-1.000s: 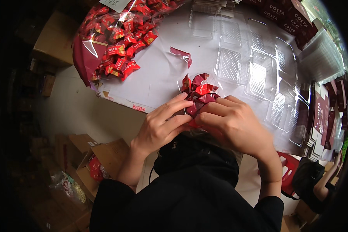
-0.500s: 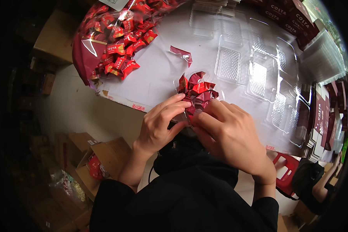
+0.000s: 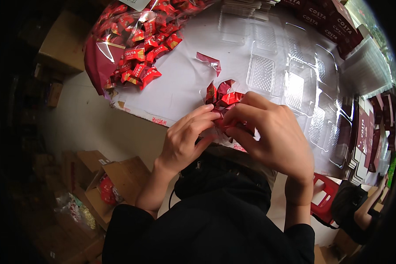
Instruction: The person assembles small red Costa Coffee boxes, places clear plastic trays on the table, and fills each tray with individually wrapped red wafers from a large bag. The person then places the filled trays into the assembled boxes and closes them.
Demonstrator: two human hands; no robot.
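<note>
Small clear tray (image 3: 222, 94) of red wrapped candies at near counter (image 3: 180, 83) edge, partly filled, looks mid-fill. Left hand (image 3: 185, 138) and right hand (image 3: 273, 136) both pinch wrappers in tight grip. Big candy bag (image 3: 132, 48) remains full; empty clear trays (image 3: 290, 83) wait.

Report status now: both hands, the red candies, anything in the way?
Left hand and right hand both pinch the small pile of red wrapped candies at the table's near edge. One loose red wrapper lies beyond. Clear trays stand apart; nothing blocks.
</note>
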